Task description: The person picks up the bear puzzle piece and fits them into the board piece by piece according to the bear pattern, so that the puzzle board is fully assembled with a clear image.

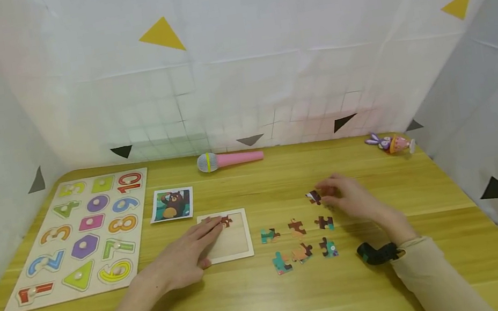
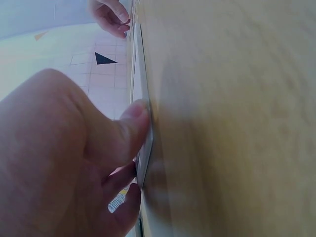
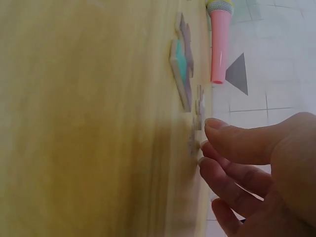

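My left hand (image 1: pixel 182 258) lies over the left side of a square wooden puzzle tray (image 1: pixel 248 232). Its fingertips touch a brown puzzle piece (image 1: pixel 226 221) at the tray's upper edge, and in the left wrist view the thumb (image 2: pixel 137 116) presses on the tray's rim. My right hand (image 1: pixel 351 199) is low over the table, fingertips right beside a dark brown and white puzzle piece (image 1: pixel 314 197). In the right wrist view its thumb (image 3: pixel 232 140) and fingers stand apart, with a gap between them. Several teal, brown and orange puzzle pieces (image 1: pixel 297 227) lie between the hands.
A picture card of a bear (image 1: pixel 172 204) lies behind the tray. At the left is a board of knobbed numbers and shapes (image 1: pixel 86 206). A pink toy microphone (image 1: pixel 235 159) and a small rabbit toy (image 1: pixel 391 144) lie along the back, near the white cloth wall (image 1: pixel 267 82).
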Demonstrator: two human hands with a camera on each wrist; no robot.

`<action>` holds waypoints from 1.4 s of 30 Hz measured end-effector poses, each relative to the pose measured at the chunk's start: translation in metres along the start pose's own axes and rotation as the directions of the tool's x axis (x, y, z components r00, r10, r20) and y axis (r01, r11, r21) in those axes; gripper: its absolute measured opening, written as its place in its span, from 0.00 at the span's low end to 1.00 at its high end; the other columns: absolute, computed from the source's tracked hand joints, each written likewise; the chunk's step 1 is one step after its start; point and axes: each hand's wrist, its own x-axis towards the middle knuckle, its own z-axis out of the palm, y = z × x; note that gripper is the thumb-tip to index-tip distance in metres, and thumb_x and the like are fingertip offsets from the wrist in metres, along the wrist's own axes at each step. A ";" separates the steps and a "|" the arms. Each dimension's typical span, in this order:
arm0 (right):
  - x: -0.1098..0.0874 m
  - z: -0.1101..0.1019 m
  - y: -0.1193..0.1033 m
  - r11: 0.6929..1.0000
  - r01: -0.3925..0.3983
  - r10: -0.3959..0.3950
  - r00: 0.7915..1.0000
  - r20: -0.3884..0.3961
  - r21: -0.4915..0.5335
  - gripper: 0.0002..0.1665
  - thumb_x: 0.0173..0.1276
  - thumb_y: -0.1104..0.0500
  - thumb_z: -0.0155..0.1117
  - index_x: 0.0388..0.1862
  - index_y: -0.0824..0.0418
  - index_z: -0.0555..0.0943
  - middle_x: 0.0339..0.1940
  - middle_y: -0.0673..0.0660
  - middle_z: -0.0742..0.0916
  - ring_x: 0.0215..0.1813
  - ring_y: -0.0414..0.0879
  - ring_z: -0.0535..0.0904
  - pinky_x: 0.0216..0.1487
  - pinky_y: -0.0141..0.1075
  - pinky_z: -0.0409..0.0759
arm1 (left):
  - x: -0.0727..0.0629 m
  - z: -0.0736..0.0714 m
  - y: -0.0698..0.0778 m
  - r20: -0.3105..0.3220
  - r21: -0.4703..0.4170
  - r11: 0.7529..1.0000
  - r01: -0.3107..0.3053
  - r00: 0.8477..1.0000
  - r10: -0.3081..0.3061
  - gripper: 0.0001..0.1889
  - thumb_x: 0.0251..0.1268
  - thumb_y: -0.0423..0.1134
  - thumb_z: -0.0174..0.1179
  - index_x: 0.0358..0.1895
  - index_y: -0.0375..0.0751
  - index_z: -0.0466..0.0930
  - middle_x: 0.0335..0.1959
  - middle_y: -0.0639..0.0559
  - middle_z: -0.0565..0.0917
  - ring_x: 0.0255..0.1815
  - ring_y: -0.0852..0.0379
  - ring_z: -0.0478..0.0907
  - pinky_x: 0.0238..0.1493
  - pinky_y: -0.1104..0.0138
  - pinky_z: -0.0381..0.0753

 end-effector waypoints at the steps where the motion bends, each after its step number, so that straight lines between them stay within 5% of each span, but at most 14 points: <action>1: 0.000 0.001 0.000 1.000 -0.003 0.003 1.000 -0.002 -0.001 0.19 0.70 0.66 0.65 0.58 0.68 0.81 0.41 0.57 0.82 0.42 0.47 0.76 0.45 0.41 0.77 | 0.000 0.000 0.000 -0.001 0.000 1.000 0.000 1.000 0.000 0.38 0.66 0.30 0.55 0.80 0.40 0.54 0.82 0.50 0.53 0.82 0.45 0.49 0.74 0.47 0.63; 29: 0.001 0.005 0.001 1.000 -0.024 0.024 1.000 0.005 -0.010 0.16 0.70 0.62 0.67 0.55 0.63 0.83 0.42 0.56 0.81 0.43 0.47 0.77 0.45 0.43 0.76 | -0.001 0.000 0.000 -0.011 0.000 1.000 0.006 1.000 -0.006 0.38 0.64 0.29 0.53 0.79 0.40 0.55 0.82 0.51 0.54 0.81 0.45 0.50 0.72 0.48 0.66; 42: 0.001 0.005 0.001 0.999 -0.037 0.037 0.999 0.013 0.012 0.15 0.70 0.60 0.67 0.53 0.64 0.83 0.44 0.57 0.82 0.45 0.49 0.77 0.47 0.44 0.76 | 0.000 0.001 0.003 -0.030 0.005 0.999 0.042 0.999 -0.041 0.39 0.68 0.49 0.62 0.78 0.42 0.59 0.81 0.51 0.57 0.80 0.44 0.53 0.73 0.46 0.65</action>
